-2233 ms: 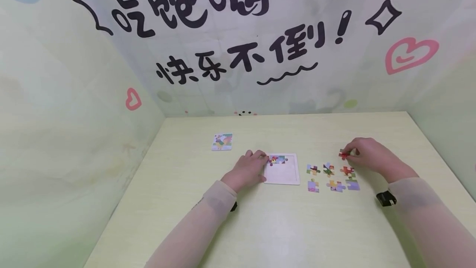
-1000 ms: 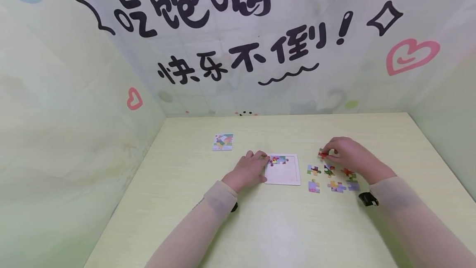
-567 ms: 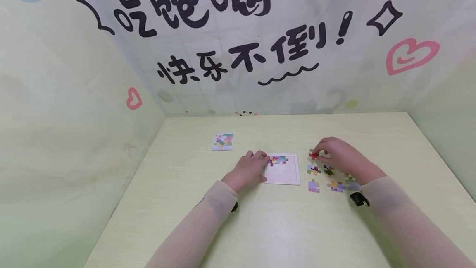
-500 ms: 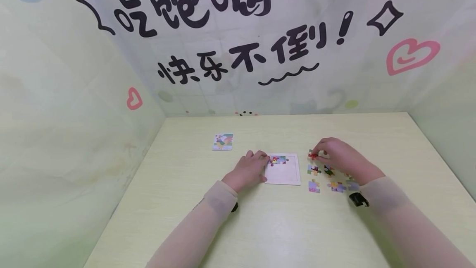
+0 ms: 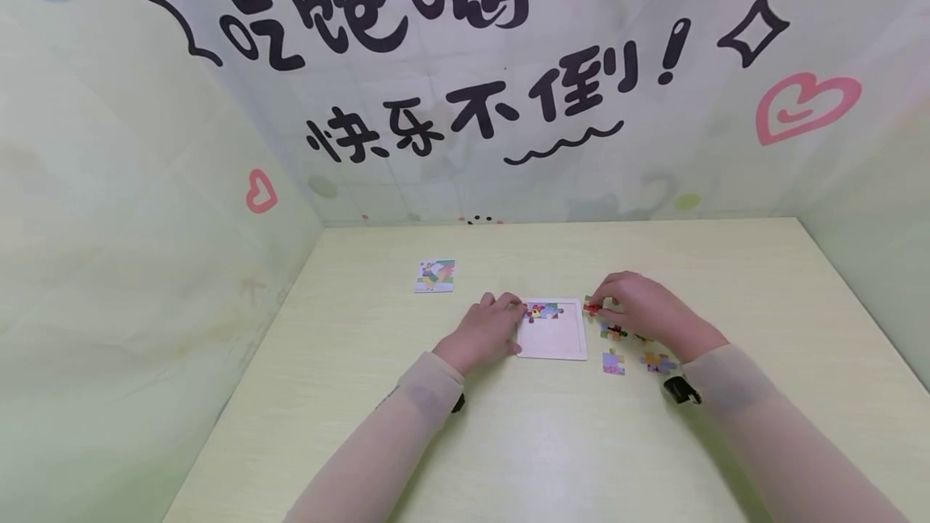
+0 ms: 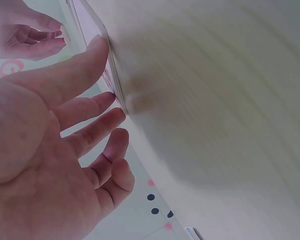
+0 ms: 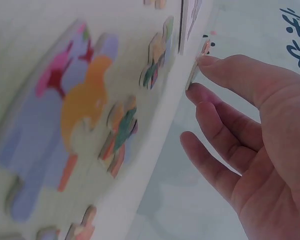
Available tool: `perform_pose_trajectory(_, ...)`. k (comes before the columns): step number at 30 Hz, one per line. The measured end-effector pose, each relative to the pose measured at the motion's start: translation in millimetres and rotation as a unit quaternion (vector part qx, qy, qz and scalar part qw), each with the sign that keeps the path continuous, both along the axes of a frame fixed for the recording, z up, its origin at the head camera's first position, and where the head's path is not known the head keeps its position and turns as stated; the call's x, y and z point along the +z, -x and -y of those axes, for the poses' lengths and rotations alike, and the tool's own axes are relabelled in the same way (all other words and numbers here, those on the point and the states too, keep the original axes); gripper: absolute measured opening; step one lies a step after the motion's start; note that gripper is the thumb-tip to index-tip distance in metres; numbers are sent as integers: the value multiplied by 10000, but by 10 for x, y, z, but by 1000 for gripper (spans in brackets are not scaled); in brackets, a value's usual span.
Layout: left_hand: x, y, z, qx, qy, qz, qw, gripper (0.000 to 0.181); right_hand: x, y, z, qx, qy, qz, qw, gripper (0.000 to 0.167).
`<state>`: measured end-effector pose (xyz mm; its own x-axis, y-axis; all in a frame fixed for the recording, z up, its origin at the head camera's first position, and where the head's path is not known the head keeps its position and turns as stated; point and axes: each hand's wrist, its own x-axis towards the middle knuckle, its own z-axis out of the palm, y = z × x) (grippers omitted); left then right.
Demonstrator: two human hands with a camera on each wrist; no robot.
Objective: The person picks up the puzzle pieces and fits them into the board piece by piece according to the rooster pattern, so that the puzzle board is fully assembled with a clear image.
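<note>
Near the back right of the white puzzle tray (image 5: 552,341), my right hand (image 5: 641,309) pinches a red and green jigsaw piece (image 5: 590,307) between thumb and fingers. In the right wrist view that piece (image 7: 202,57) is seen edge-on at the fingertips. My left hand (image 5: 481,333) rests at the tray's left edge, thumb and fingers extended and touching it (image 6: 109,60). Joined jigsaw pieces (image 5: 545,311) lie along the tray's upper left part; the left fingertips cover their left end.
Several loose pieces lie right of the tray, among them a purple one (image 5: 613,362) and a yellow one (image 5: 657,361); my right hand and forearm hide some. A small picture card (image 5: 435,275) lies at the back left. Printed walls (image 5: 465,192) border the table.
My right hand has carried the red and green piece leftward, from above the right end of the loose pieces to the tray's right edge. My left hand has stayed at the tray.
</note>
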<state>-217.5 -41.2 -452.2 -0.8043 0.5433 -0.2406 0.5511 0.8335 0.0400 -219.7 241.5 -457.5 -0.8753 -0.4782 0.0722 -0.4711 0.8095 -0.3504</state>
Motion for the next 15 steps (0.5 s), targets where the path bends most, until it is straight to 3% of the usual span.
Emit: perform_pose_trajectory(15,-16,9,-7,13,-2,-3,10000,76,-80,49,161,225,27,-316,9992,14)
